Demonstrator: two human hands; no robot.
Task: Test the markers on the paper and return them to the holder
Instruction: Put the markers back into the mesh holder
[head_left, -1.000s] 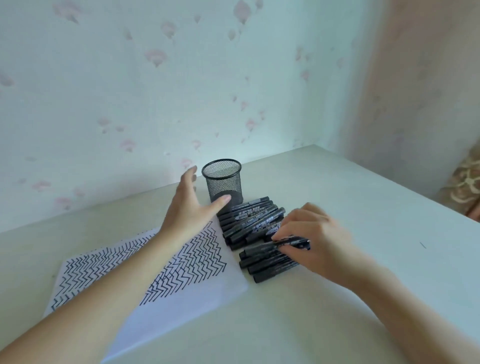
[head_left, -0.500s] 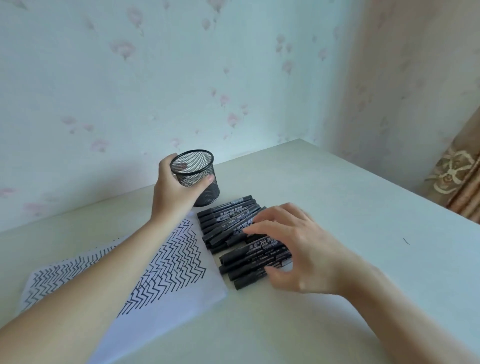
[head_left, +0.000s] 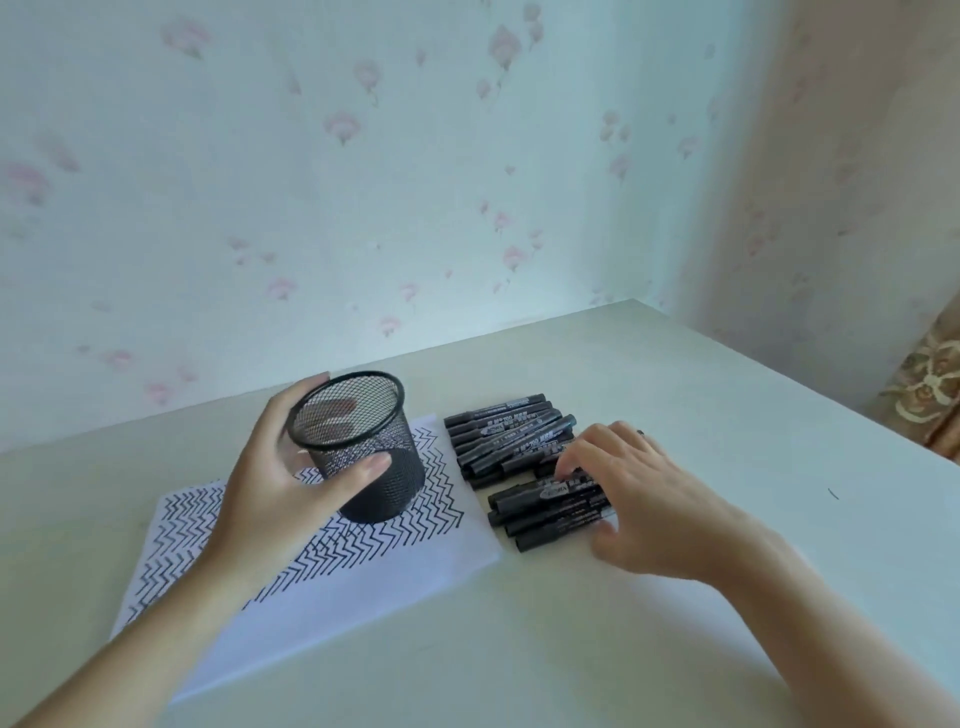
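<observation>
Pale cream tabletop (head_left: 597, 623), matte, meets a light wallpapered wall (head_left: 363, 182) with faint pink flowers along its far edge. Far right corner of the tabletop sits where that wall turns into a beige wall; a patterned curtain (head_left: 930, 395) shows past the right edge. Small dark tick mark (head_left: 833, 494) on the tabletop toward the right edge.

Paper (head_left: 322, 561) lies left of centre, angled, covered in black zigzag rows — its near right part is still white. Black mesh holder (head_left: 371, 457) sits over the paper's far part, tilted with its mouth toward the camera; cannot tell whether its base touches the sheet. Nothing visible inside it. Left hand (head_left: 275, 488) wraps it, thumb across the front mesh, fingers curled round the back and seen through the mesh.

Markers (head_left: 519, 447), all black and capped, lie in two rough side-by-side groups just beside the paper's right edge, mid-tabletop. Right hand (head_left: 660, 499) is spread over the nearer group, fingertips (head_left: 563, 470) resting on the barrels, thumb against the nearest ones — no single marker clearly pinched.

Open tabletop in front of the paper and markers to the near edge, and right of the markers out to the right edge. Behind the markers a bare strip runs to the wall.
</observation>
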